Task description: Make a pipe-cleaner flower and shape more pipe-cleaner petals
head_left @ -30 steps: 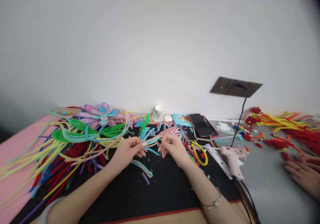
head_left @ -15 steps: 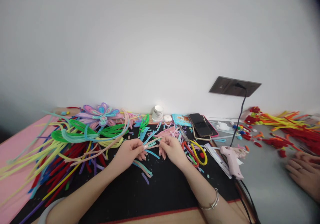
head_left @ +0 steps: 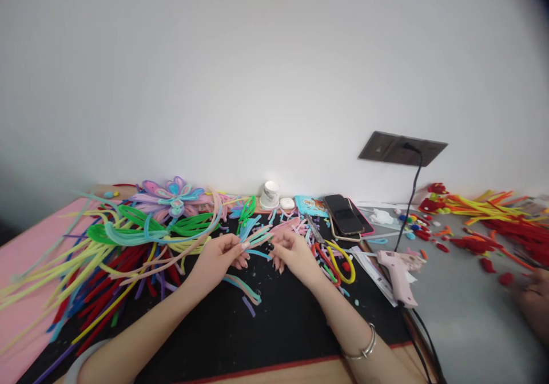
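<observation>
Between my hands is a short peach-pink pipe cleaner (head_left: 258, 242), held above the black mat. My left hand (head_left: 223, 253) pinches one end between thumb and fingers. The fingertips of my right hand (head_left: 292, 253) close at the other end, where fingers partly hide it. Blue and teal pipe cleaner pieces (head_left: 250, 228) lie just behind the fingers. In front of my left hand rest a bent teal and peach piece (head_left: 246, 290) and a short purple piece (head_left: 249, 306).
Bundled pipe cleaners (head_left: 141, 235) and a pipe cleaner flower (head_left: 175, 196) fill the left. Behind stand a paper cup (head_left: 270, 194) and phone (head_left: 344, 214). To the right are pliers (head_left: 315, 229), a corded glue gun (head_left: 398, 278) and another person's hand (head_left: 534, 298).
My hands stay nearly in place, with the fingers shifting slightly on the pipe cleaner. At the right edge, the other person's hand has moved, uncovering red pieces.
</observation>
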`<state>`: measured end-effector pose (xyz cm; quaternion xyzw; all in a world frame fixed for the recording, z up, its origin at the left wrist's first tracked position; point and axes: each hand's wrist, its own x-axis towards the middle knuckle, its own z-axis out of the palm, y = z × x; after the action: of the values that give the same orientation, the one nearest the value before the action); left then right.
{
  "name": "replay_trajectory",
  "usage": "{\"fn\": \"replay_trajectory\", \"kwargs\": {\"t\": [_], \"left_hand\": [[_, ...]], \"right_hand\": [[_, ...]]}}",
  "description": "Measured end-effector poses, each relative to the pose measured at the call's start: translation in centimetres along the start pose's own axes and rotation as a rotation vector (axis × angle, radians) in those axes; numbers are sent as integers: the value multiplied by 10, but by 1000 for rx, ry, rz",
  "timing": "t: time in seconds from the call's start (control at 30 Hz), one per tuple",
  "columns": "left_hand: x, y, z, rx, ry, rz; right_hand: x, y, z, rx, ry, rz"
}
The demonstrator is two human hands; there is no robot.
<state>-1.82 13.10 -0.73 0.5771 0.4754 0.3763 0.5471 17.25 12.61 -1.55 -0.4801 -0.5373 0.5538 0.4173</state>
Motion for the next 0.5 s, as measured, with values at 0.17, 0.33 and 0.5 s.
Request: {"fn": "replay_trajectory", "kwargs": {"t": [0.17, 0.33, 0.5], "left_hand": [[0, -1, 1, -7, 22, 2], [-2, -3, 2, -13, -57, -29], [-3, -2, 2, 4, -75, -24]], "right_hand": [[-5, 0, 5, 4, -194, 14], [-2, 3, 1, 97, -117, -24], [1, 5, 0, 176, -92, 13]]}}
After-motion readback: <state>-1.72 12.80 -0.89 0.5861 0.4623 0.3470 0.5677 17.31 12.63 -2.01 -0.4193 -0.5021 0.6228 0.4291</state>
